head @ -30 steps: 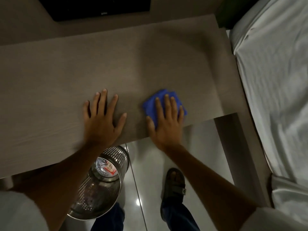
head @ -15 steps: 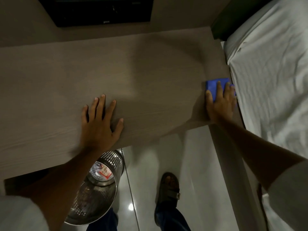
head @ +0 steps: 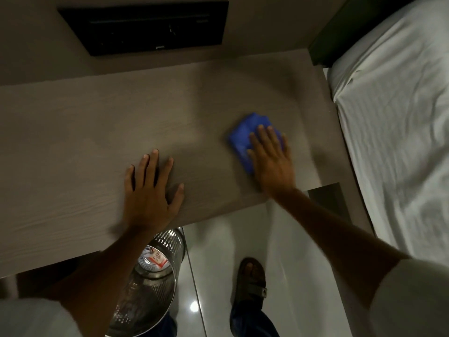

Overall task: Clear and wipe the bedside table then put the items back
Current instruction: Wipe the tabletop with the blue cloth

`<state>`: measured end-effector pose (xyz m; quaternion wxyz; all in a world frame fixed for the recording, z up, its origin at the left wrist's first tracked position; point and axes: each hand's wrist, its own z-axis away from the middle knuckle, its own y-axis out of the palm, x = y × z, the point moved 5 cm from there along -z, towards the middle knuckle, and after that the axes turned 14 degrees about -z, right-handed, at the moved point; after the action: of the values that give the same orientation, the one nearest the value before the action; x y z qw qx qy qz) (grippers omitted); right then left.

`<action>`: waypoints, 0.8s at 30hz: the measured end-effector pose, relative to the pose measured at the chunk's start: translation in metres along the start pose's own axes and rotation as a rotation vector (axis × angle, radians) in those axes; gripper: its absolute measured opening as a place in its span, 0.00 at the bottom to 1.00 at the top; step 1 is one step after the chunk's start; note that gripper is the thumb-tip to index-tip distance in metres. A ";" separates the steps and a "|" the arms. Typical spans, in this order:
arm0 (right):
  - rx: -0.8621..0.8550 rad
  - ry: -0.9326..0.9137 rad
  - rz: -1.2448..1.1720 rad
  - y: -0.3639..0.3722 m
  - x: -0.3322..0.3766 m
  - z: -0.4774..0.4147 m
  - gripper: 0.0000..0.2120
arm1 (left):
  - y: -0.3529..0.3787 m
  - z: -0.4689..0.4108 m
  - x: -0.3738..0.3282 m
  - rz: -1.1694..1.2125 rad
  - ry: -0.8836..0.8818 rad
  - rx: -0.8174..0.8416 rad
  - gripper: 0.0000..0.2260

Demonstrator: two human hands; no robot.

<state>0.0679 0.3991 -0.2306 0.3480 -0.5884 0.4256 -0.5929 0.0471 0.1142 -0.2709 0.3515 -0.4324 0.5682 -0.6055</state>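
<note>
The blue cloth (head: 245, 139) lies on the tabletop (head: 73, 154) toward its right end, near the front edge, under my right hand (head: 272, 161), pressed flat, fingers straight, grip released. My left hand (head: 150, 190) rests open and flat near the front edge. Below stands a perforated metal bin (head: 145, 288) holding a red-and-white wrapper (head: 156, 259). The bed (head: 401, 117) is at right.
</note>
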 end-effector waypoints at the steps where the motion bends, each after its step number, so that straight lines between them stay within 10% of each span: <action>1: -0.025 0.080 0.010 -0.013 -0.028 -0.002 0.20 | 0.000 -0.001 -0.001 -0.001 -0.001 0.008 0.30; 8: -0.057 0.596 -0.048 -0.027 -0.089 -0.064 0.29 | -0.002 0.001 -0.002 0.006 -0.024 -0.013 0.30; 18: 0.273 -0.270 -0.118 0.066 0.088 -0.061 0.29 | -0.005 0.000 -0.003 0.009 -0.020 -0.086 0.29; 24: 0.144 0.141 -0.071 0.012 -0.035 -0.068 0.30 | -0.001 0.000 -0.002 -0.015 -0.020 -0.009 0.30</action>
<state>0.0011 0.4332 -0.2523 0.3374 -0.5334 0.3844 -0.6737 0.0475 0.1164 -0.2706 0.3504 -0.4443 0.5643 -0.6011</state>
